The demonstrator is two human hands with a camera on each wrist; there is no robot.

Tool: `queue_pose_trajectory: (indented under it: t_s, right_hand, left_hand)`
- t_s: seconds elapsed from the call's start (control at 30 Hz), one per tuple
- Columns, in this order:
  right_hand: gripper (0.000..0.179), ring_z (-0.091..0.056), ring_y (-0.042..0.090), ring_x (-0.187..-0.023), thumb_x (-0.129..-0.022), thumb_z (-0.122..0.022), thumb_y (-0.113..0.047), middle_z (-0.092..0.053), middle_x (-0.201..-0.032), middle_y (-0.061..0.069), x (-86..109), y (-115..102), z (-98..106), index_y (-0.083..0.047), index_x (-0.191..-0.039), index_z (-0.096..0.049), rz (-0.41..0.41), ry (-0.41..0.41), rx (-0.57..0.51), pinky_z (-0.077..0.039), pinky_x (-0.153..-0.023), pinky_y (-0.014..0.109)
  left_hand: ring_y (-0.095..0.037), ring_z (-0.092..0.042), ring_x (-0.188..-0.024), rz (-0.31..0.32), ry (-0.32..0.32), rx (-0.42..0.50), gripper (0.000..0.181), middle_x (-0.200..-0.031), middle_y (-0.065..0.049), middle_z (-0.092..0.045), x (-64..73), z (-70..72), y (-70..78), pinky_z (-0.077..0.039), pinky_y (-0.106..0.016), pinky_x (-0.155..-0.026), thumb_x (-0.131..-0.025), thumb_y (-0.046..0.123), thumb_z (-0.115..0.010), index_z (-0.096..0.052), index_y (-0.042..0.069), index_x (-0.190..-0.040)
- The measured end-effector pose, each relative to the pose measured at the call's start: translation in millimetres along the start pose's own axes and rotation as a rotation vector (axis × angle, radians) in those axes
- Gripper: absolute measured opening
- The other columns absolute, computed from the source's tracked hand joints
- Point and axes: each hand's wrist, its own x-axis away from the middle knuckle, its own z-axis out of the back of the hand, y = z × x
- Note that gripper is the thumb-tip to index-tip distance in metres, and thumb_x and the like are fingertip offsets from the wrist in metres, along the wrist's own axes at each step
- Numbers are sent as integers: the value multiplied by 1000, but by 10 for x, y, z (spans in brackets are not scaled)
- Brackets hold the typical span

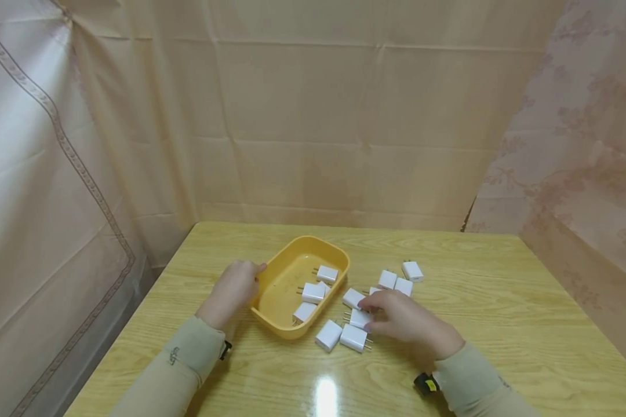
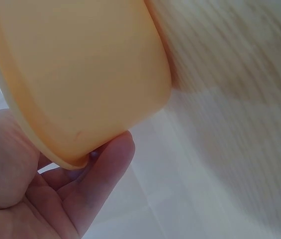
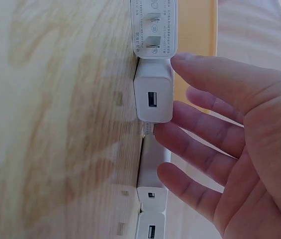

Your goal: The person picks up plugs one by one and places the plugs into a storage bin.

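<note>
At the left, my left hand (image 1: pixel 233 292) grips the rim of a yellow plastic bin (image 1: pixel 276 289). In the left wrist view the fingers (image 2: pixel 100 184) lie against the bin's outer wall (image 2: pixel 95 74). Several white USB charger plugs (image 1: pixel 313 292) lie inside the bin, toward its right side. My right hand (image 1: pixel 404 315) is over the loose chargers beside the bin. Its fingers are spread and fairly straight, around a charger (image 3: pixel 153 98) whose USB port faces the right wrist camera; the thumb (image 3: pixel 200 67) reaches its upper edge. Whether they press on it is not plain.
More white chargers lie on the wood-grain table (image 1: pixel 480 324), among them two near the front (image 1: pixel 328 335) and one (image 1: pixel 412 271) farther back. Cloth curtains (image 1: pixel 313 116) hang behind and at both sides. Glare marks the table's front.
</note>
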Motion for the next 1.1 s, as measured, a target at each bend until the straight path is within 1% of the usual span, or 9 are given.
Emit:
queue_pose_trajectory:
  t_s: [0.3,0.53,0.63,0.83,0.97,1.1]
  right_hand:
    - [35,-62,10,-94,-86,-81,-15,-71,-105,-3,-5,0,-24,-3,-118,-73,-31,-34,1,-54,-86,34]
    - [34,-60,7,-89,-87,-81,-17,-71,-107,-3,-28,5,-56,-6,-118,-73,-35,-48,11,-54,-79,29]
    - [33,-60,7,-89,-87,-82,-18,-70,-106,-5,-28,-4,-58,-7,-117,-73,-49,-52,17,-53,-79,29]
    - [33,-61,7,-94,-86,-83,-20,-70,-107,-5,-21,-26,-54,-8,-115,-73,-79,-52,39,-54,-85,34]
    - [35,-63,9,-99,-86,-83,-21,-71,-111,-3,-21,-25,-52,-8,-117,-73,-96,-65,52,-54,-88,36]
    - [36,-64,10,-100,-87,-82,-23,-72,-113,-1,-20,-14,-56,-8,-118,-73,-88,-76,73,-54,-88,36]
  left_hand:
    - [-13,-35,-50,26,-13,16,37,-129,-20,-66,0,1,9,-38,-25,-45,-94,-7,-58,-67,0,-130]
    - [-14,-34,-50,23,-14,17,38,-129,-20,-65,2,1,-2,-38,-25,-45,-94,-8,-58,-66,0,-130]
    - [-13,-34,-50,23,-16,21,38,-130,-20,-65,1,1,-1,-38,-24,-45,-94,-8,-58,-66,0,-130]
    - [-13,-33,-50,28,-18,20,39,-131,-19,-64,7,4,1,-37,-24,-45,-94,-7,-58,-66,0,-131]
    - [-13,-33,-51,36,-23,21,40,-132,-20,-63,6,1,1,-37,-24,-45,-93,-8,-58,-65,0,-132]
    - [-14,-34,-51,44,-27,23,40,-133,-20,-63,2,-1,0,-38,-24,-46,-94,-8,-58,-65,0,-133]
